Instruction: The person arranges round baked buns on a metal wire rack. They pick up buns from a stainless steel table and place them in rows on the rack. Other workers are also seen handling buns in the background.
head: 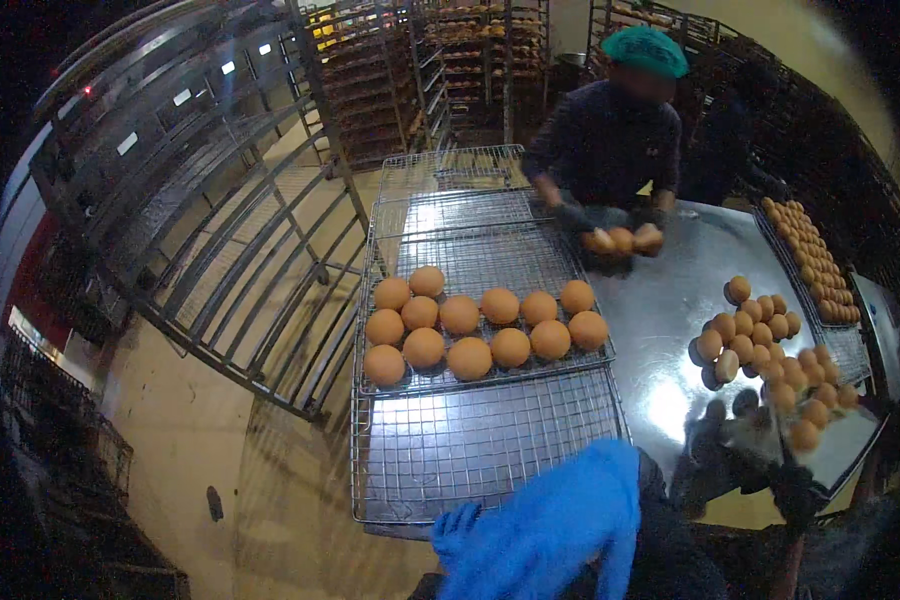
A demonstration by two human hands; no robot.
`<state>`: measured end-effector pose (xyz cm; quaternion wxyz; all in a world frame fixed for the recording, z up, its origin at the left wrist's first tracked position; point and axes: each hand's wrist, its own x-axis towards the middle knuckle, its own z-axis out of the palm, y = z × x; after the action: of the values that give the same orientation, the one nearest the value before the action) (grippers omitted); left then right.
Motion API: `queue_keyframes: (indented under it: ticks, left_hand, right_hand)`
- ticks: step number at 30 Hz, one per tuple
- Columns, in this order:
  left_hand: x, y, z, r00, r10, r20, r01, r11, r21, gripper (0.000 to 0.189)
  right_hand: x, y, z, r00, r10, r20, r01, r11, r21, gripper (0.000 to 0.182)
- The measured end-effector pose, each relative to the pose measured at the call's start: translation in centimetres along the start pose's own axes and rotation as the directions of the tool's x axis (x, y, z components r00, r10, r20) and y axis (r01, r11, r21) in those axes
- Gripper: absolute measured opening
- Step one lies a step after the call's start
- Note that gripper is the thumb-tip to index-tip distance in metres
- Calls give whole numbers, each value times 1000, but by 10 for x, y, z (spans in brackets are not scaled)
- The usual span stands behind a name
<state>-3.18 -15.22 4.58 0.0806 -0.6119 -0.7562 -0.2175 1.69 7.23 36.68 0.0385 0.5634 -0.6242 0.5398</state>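
Blue gloves cover my hands at the near edge of a wire cooling rack [487,442]. My left hand [456,526] shows only its curled fingers, at the rack's front edge; whether they grip it is unclear. Close to the camera, my right hand [551,517] is large and blurred, coming from a dark sleeve on the right. It covers the rack's near right corner, and its fingertips are hard to make out. Beyond the bare mesh, rows of round brown buns [469,358] rest on another wire rack [487,259].
Across the steel table [667,322], a co-worker [607,142] in a green hairnet holds several buns [619,240]. Loose buns [742,346] lie right, beside a tilted tray [840,450]. A filled rack [810,259] stands farther right. A metal rack trolley [217,300] stands left.
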Motion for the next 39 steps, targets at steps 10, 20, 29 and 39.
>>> queue_keyframes:
  ticks: [10, 20, 29, 39]
  left_hand:
    - [6, -2, 5, 998, 64, -4, -64, 997, 40, 38]
    - [1, -4, 23, 980, 95, -175, -97, 995, -3, 29]
    - [-1, -1, 16, 990, 39, -133, -29, 997, 76, 31]
    - [2, 1, 13, 997, 14, -79, -12, 1000, 29, 29]
  right_hand:
    - [-34, -14, 86, 978, 101, -184, -154, 940, -303, 27]
    - [-155, -31, 148, 16, -22, -1000, -983, 182, -20, 37]
    - [-408, -121, 224, -522, -746, -414, -318, -280, 906, 88]
    - [-454, -128, 229, -622, -690, -370, -384, -142, 912, 88]
